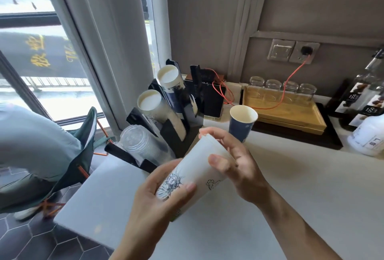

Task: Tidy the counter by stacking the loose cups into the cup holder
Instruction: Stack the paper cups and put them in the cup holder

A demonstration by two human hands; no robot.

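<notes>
Far left: window, and beside it a seated person's pale sleeve point(31, 135) over a green folding chair point(83, 145) with orange frame.

Left of centre, at the counter's far-left corner: black cup holder point(178, 133), slanted, three channels. Nearest channel: clear plastic cups point(139, 145), nested. Middle channel: white paper cup stack point(153, 108), open rim facing up and toward camera. Farthest channel: navy-printed cup stack point(172, 82), likewise tilted.

Centre, near, above the pale counter point(301, 197): white paper cup point(199, 168) held in both hands, tilted, rim end pointing far toward the holder, base end near. Statue-head print and a small line drawing on its side. Possibly several cups nested at the rim; cannot tell for certain. Clear of the counter, not yet in the holder.

Left hand point(166, 193): wrapped around the cup's lower half, thumb across the print, fingers behind. Firm hold.

Right hand point(234, 162): closed on the cup's upper half, thumb on the side wall, fingertips curled over the rim end.

Just beyond the right hand: single navy paper cup point(242, 122), upright on the counter, empty, loose.

Behind it, far: black box point(209, 97) with red cable point(291, 76) running to a wall socket point(304, 51).

Right: bamboo tray point(291, 114) with four glass jars point(282, 86) upturned along its far edge.

Far right: labelled bottles point(361, 97), white plastic jug point(367, 135) in front.
</notes>
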